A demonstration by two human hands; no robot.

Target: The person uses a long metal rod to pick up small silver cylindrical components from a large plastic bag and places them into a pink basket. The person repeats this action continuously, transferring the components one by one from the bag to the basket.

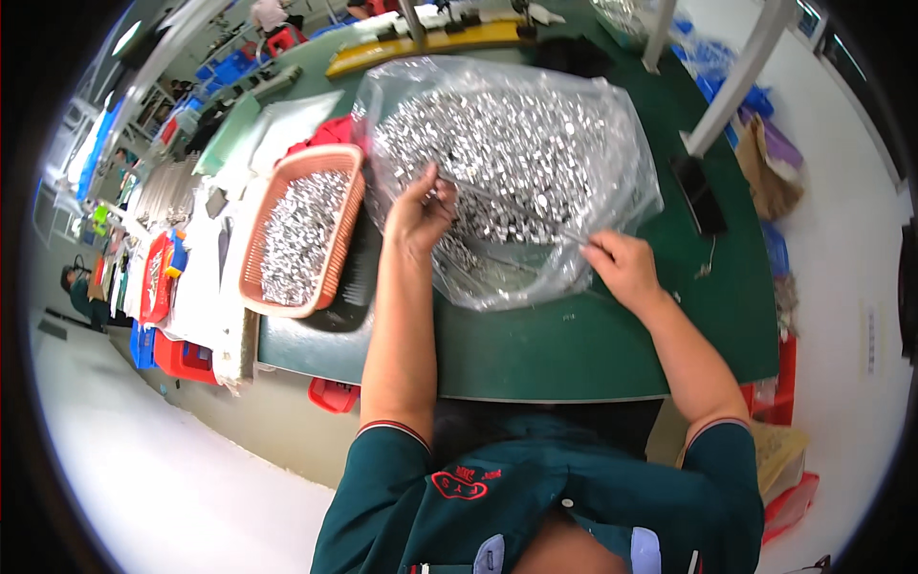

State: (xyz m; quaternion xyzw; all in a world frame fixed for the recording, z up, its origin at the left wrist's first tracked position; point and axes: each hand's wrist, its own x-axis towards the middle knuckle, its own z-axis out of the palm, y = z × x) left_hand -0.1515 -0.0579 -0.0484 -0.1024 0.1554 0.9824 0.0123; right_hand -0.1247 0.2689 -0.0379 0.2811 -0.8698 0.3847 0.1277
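A large clear plastic bag lies on the green table, with a heap of small shiny silver metal pieces inside it. A thin grey strip slants across the heap between my two hands; whether it is a rod or the stretched rim of the bag I cannot tell. My left hand has its fingers curled round the strip's upper left end, at the left side of the bag. At the lower right end, my right hand pinches it between thumb and fingers, over the bag's near right edge.
Left of the bag stands an orange plastic basket with more silver pieces, a red cloth behind it. A black phone lies at the right by a white post. A yellow bar crosses the far side.
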